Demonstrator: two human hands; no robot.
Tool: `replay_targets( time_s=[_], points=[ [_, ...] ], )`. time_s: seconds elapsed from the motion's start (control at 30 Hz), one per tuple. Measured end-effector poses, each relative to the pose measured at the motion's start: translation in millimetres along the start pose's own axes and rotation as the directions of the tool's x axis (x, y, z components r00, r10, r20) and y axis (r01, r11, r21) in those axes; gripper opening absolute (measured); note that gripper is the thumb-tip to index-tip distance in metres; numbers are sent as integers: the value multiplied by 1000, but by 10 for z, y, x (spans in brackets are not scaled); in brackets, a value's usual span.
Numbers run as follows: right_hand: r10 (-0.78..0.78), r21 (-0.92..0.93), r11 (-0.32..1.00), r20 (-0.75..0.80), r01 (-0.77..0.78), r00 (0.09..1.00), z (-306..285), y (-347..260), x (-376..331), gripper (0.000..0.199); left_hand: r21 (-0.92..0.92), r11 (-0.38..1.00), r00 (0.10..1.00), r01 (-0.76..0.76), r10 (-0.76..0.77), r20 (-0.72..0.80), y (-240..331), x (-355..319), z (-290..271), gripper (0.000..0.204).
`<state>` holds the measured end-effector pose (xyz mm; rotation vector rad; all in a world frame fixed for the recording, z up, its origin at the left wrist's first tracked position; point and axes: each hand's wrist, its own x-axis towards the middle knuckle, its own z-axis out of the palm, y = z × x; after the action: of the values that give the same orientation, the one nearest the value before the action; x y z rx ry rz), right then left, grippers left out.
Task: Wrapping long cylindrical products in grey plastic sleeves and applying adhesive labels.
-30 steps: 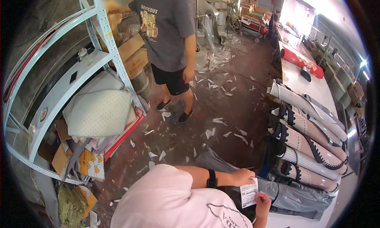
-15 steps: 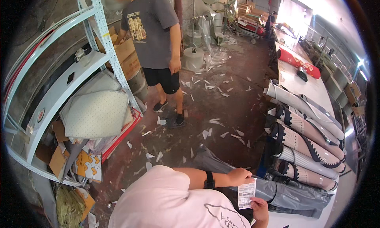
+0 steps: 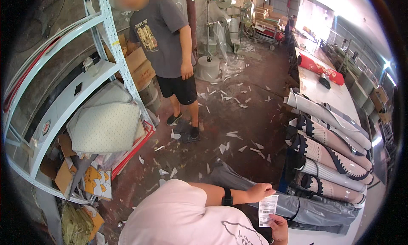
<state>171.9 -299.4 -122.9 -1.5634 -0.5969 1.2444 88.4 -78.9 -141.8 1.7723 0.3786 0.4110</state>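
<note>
A white printed label [image 3: 267, 209] is held up over a long dark grey plastic-wrapped roll [image 3: 306, 206]. The fingers of my left hand [image 3: 260, 192] pinch its top edge; a black band circles that wrist. Lower down, my right hand [image 3: 278, 226] grips the label's bottom right corner between thumb and fingers. Beyond the wrapped roll, several rolled mats with dark scalloped edging [image 3: 331, 153] lie side by side on a white table [image 3: 350, 104].
On my left stands a light blue metal shelf [image 3: 80, 85] with folded pale sheets [image 3: 104, 128] and cardboard. A person in a grey shirt [image 3: 163, 36] stands beside it. White scraps litter the dark floor [image 3: 250, 117]. A red roll [image 3: 321, 68] lies farther along the table.
The label and both hands sit slightly lower and farther right in view, still together. The person by the shelf now stands a little more upright, head turned; the view has shifted slightly.
</note>
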Motion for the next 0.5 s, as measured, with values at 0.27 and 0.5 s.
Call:
replay_targets(
  time_s=[0.27,0.5],
  points=[
    [-323,-5,936,-415,353,851,196,-59,171,37,-189,958,900,216,-120,419,78,-83,53,35],
    [-386,33,902,-386,431,838,221,17,227,38,-268,919,823,291,-97,560,114,-94,59,16]
  ],
)
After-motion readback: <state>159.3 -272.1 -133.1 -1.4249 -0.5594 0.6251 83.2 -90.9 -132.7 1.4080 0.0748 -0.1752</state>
